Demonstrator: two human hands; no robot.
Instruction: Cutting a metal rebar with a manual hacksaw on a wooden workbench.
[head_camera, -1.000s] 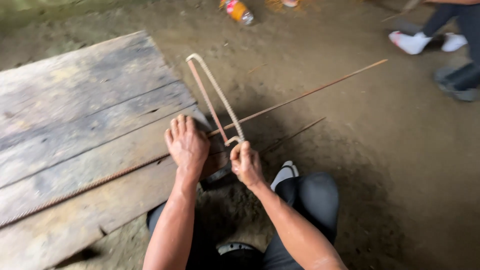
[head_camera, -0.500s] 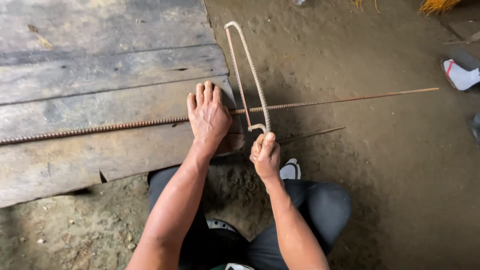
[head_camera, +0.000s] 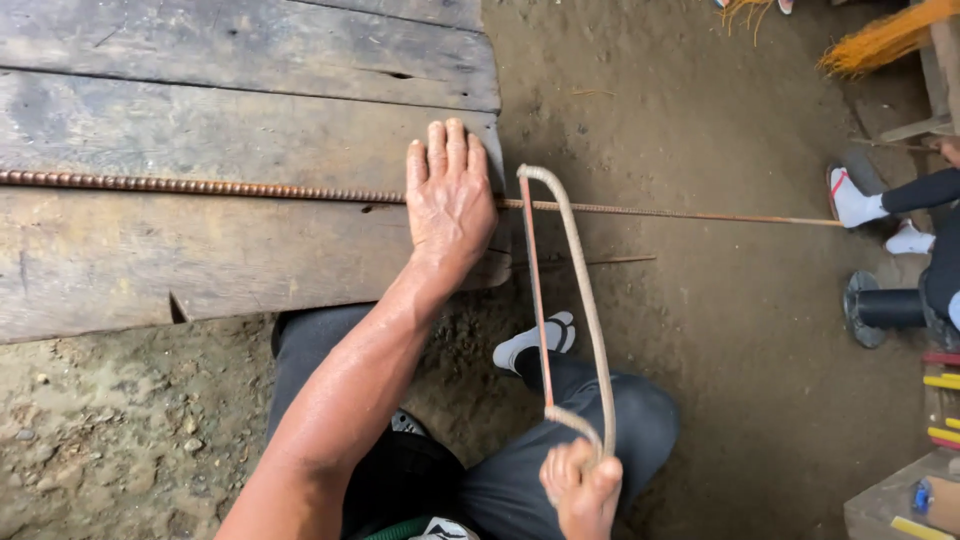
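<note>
My left hand (head_camera: 449, 196) lies flat, fingers spread, on a rusty ribbed steel bar (head_camera: 200, 187) at the right edge of a weathered wooden platform (head_camera: 230, 110). The bar runs left to right and sticks out over the dirt to the right. My right hand (head_camera: 583, 488) grips the near end of a hacksaw (head_camera: 570, 290) with a bent-rod frame. Its thin blade crosses the bar just right of my left hand, off the platform's edge.
Another person's feet in white shoes (head_camera: 860, 205) and a dark leg are at the right edge. A black round object (head_camera: 870, 308) sits beside them. Yellow straw (head_camera: 880, 40) lies at the top right. Yellow and red tools (head_camera: 945, 400) rest at the right. Dirt floor surrounds the platform.
My right hand has pulled the hacksaw back toward me, so the frame now reaches from the bar to my knee. The view has shifted; my left hand still presses the bar.
</note>
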